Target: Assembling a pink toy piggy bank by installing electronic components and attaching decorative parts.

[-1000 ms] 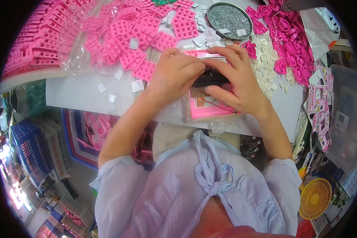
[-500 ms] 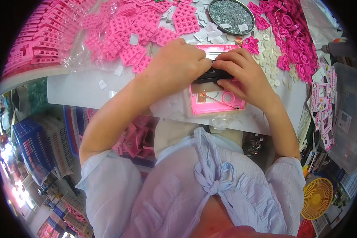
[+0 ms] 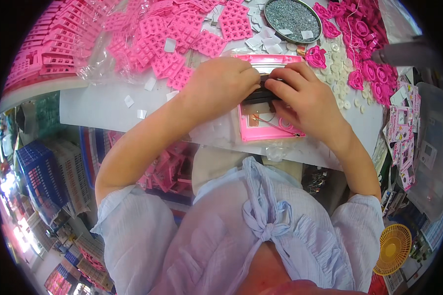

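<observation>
A pink plastic case [image 3: 268, 133] lies on the white worktop in front of me, with a thin wire and a pink ring inside it. Over its middle is a black oblong part [image 3: 259, 96], gripped from both ends. My left hand [image 3: 221, 83] is closed on the left end, fingers curled and thumb near the part's top. On the other end are the bent fingers of my right hand [image 3: 307, 98], the thumb tucked low beside the part. Where the fingertips meet the black part is partly hidden. Silvery strips show in the case beyond it.
Pink keypad-like pieces [image 3: 157, 29] heap at the back left. A round dish [image 3: 292, 19] of small metal pieces stands at the back, near magenta parts [image 3: 374, 69] and white discs [image 3: 337, 69]. A grey tool [image 3: 408, 53] juts in at the right. White squares [image 3: 129, 101] lie scattered.
The view has shifted slightly. Both hands stay on the black part, their fingers slightly repositioned. The grey tool at the right reaches further in.
</observation>
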Tool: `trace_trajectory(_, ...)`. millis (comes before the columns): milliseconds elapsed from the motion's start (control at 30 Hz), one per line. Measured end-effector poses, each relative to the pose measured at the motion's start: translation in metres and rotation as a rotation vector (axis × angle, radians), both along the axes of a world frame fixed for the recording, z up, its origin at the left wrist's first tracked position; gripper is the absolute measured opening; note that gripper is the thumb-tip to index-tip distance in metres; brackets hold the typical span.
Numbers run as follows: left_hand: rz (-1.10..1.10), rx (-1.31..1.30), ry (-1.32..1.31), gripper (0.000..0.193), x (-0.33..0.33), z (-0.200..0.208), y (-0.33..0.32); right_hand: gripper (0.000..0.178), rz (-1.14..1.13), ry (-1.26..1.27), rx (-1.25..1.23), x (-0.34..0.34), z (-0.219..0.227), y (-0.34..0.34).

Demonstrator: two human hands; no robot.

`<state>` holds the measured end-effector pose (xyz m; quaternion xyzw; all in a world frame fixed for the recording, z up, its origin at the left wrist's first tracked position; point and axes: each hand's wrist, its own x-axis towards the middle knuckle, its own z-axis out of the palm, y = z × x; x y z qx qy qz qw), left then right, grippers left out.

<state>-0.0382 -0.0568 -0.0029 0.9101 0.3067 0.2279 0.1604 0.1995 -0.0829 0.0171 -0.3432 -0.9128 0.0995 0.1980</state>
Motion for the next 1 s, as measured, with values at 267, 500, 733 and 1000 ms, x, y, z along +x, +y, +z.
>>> trace_trajectory(267, 0.175, -0.610, -0.130, 0.017, 0.010, 0.010, 0.011, 0.027, -0.061, -0.234, 0.159, -0.016, 0.020, -0.013)
trace_trajectory(500, 0.164, -0.796, -0.059, 0.018, 0.011, 0.008, 0.022, 0.024, -0.015, -0.174, 0.231, -0.011, 0.014, -0.014)
trace_trajectory(733, 0.203, -0.788, 0.003, 0.019, 0.015, 0.013, 0.023, 0.028, -0.050, -0.456, 0.211, -0.026, 0.027, -0.026)
trace_trajectory(1000, 0.196, -0.367, -0.047, 0.022, 0.007, 0.013, 0.009, 0.043, -0.034, 0.161, 0.230, 0.035, 0.061, 0.011)
